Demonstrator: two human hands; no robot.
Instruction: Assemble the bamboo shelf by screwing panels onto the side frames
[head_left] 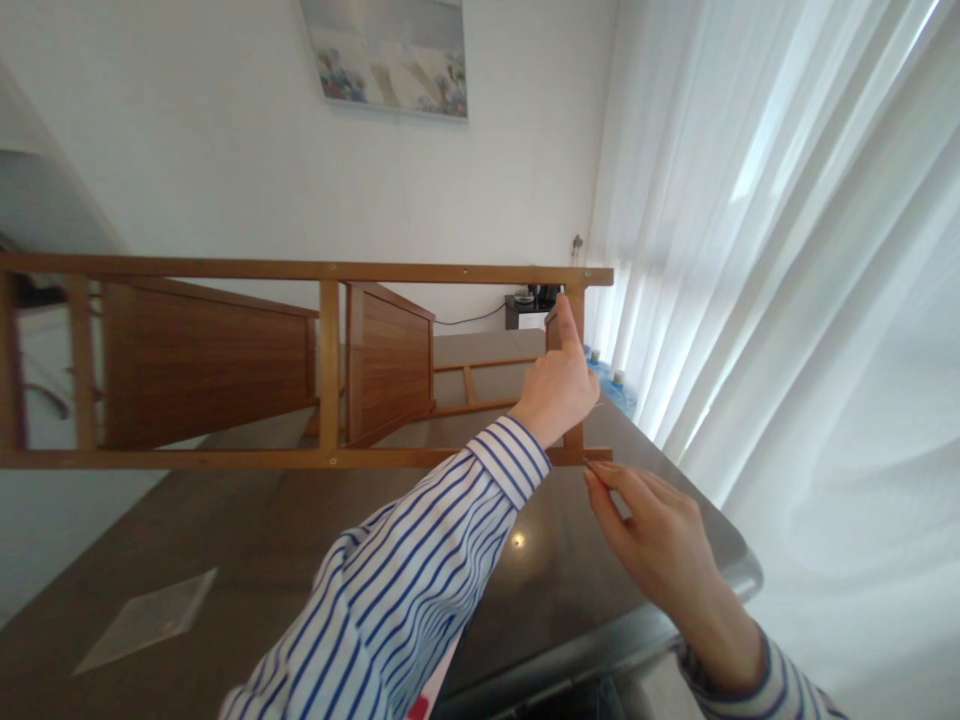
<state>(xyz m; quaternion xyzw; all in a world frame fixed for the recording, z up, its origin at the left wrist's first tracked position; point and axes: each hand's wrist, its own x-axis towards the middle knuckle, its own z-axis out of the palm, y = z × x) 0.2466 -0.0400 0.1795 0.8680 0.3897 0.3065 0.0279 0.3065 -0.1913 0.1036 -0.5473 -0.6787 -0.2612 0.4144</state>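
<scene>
A long wooden shelf rack (465,272) lies on its side across the table, with slatted brown panels (386,365) set between its rails. Around the crossbar at its right end, the fingers of my left hand (559,385) are curled, the index finger stretched up along the bar. Close to the lower rail's right end, my right hand (660,530) pinches a small, thin dark piece between thumb and fingertips. That piece is too small to name and sits against the rail by the crossbar joint. Small screw heads or holes show along both rails.
A clear plastic bag (154,618) lies flat on the dark glossy table (555,590) at left. Blue-tinted water bottles (620,392) stand beyond the right edge, beside white curtains (810,300). Behind the rack is a small cabinet with black appliances (541,296).
</scene>
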